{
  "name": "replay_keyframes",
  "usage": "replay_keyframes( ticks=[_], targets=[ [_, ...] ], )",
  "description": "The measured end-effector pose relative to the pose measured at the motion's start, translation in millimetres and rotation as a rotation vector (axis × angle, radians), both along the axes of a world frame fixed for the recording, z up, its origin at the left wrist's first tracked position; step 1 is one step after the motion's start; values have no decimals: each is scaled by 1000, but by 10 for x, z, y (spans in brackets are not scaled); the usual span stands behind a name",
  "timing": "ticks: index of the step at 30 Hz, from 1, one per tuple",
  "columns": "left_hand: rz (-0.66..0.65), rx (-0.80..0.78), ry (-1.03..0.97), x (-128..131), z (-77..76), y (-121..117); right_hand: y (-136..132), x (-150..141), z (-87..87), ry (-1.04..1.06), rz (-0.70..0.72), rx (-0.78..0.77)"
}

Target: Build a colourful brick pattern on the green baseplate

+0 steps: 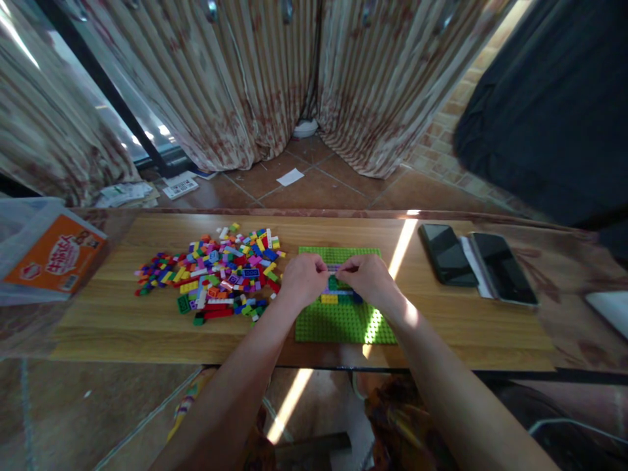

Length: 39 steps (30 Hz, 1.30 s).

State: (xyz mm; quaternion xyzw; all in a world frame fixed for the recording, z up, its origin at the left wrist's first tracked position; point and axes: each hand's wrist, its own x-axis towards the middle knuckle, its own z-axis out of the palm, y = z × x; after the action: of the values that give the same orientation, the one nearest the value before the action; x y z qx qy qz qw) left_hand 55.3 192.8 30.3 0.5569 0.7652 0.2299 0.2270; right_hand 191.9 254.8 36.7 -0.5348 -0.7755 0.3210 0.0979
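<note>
A green studded baseplate (338,325) lies on the wooden board in front of me. Near its middle sits a small build of bricks, with a yellow brick (329,299) at its near edge and a dark blue brick (357,297) to the right. Over the far side of this build, my left hand (305,275) and my right hand (367,273) face each other, fingers closed in a pinch. A thin pale brick (332,272) shows between the fingertips of both hands. The fingers partly hide it and the bricks beneath.
Left of the baseplate spreads a heap of loose coloured bricks (230,268). Two dark phones (447,254) lie at the right, with white paper (477,267) between them. A clear plastic tub (29,209) with an orange label stands at the far left. Sunlight stripes the wooden board (147,333).
</note>
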Motion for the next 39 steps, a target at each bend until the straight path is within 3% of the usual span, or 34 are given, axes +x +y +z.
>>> replay_keyframes(
  ticks=[7,15,31,39],
  targets=[
    [-32,29,-50,-45,-43,-17,11,47,-32,43,51,48],
    [-115,3,-137,-95,-8,-54,73,151,-60,74,182,-89],
    [-109,-31,-51,-57,-13,-71,-8,106,-18,0,207,-13],
    [-130,9,-120,-91,-11,-94,84,178,-96,125,205,-99]
  ],
)
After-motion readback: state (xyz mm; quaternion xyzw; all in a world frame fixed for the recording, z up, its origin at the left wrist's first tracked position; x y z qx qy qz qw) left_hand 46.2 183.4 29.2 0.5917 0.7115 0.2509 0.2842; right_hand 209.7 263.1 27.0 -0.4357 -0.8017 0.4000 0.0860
